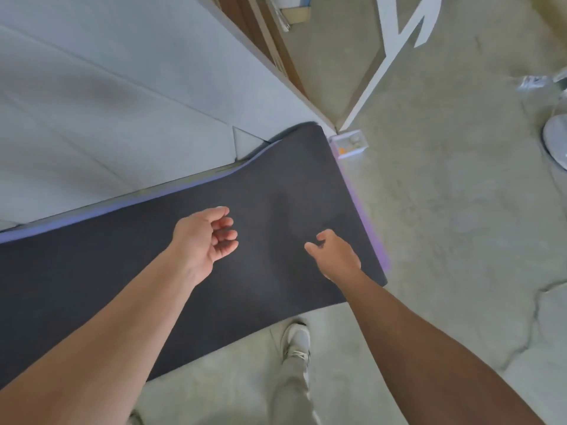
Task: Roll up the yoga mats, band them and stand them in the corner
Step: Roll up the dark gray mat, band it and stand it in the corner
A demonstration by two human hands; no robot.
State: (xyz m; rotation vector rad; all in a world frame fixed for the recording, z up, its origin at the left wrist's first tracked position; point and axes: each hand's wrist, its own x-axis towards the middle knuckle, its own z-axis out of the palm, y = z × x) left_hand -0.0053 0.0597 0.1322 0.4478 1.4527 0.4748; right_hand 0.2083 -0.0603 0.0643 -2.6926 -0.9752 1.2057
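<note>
A dark grey yoga mat (270, 191) with a purple underside lies unrolled flat on the concrete floor, running from the lower left to a short end at the right. Its far long edge lies along the foot of a white wall, and its far right corner curls up a little. My left hand (205, 237) hovers over the middle of the mat with loosely curled fingers and holds nothing. Over the mat near its right end, my right hand (336, 254) hangs with relaxed, partly curled fingers, also holding nothing.
A white wall (107, 96) runs along the mat's far side. A small clear box (349, 145) sits on the floor at the mat's far right corner, beside a white frame leg (365, 87). A white fan base (557, 139) stands at the right. My shoe (296, 338) is near the mat's front edge.
</note>
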